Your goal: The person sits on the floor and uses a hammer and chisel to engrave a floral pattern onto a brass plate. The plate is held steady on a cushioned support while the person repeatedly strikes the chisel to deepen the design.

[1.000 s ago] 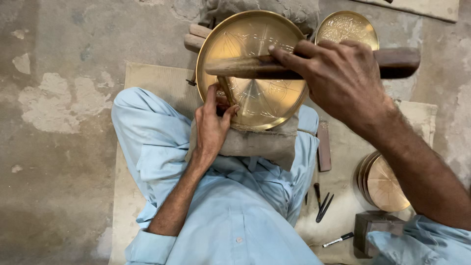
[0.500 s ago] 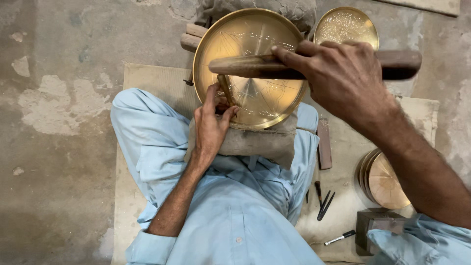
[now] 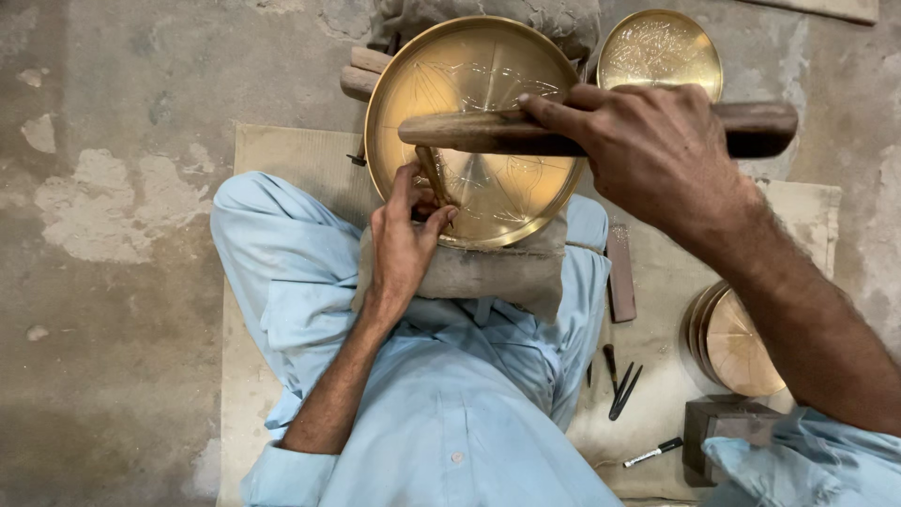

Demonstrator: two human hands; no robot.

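While the left hand (image 3: 404,239) pinches a chisel (image 3: 434,180) against the brass plate (image 3: 469,84), the right hand (image 3: 648,155) clasps a wooden mallet (image 3: 469,133) just above it.

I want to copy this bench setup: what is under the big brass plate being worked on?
The big brass plate rests on a grey padded cushion across the lap. Wooden pieces stick out at its upper left. What lies beneath the plate's middle is covered.
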